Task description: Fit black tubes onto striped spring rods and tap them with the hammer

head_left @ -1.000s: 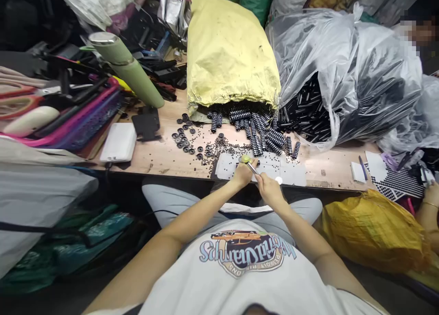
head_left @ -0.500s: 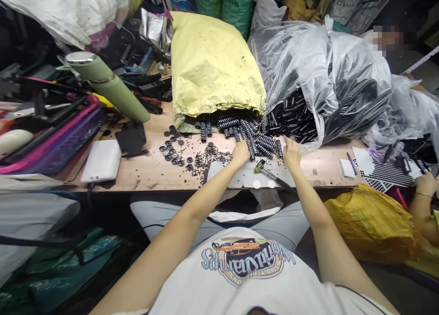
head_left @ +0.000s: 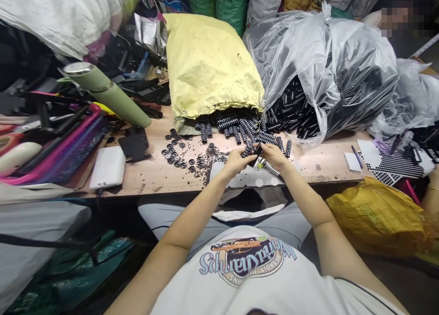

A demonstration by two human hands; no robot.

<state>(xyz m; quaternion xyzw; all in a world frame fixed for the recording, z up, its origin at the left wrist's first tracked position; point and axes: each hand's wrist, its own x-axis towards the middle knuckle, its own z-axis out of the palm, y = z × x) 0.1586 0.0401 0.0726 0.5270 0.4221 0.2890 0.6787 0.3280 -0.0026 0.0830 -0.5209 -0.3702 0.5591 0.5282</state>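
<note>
Black piece point(head_left: 255, 157), at five o'clock from the yellow sack point(head_left: 214, 68), is gripped between left hand point(head_left: 236, 162) and right hand point(head_left: 274, 156), apparently being positioned, the next move likely calling for steady alignment.

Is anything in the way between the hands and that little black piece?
No, nothing I can see. The left hand and right hand are both right at the black piece. The hammer lies close by the right hand, but not between.
</note>
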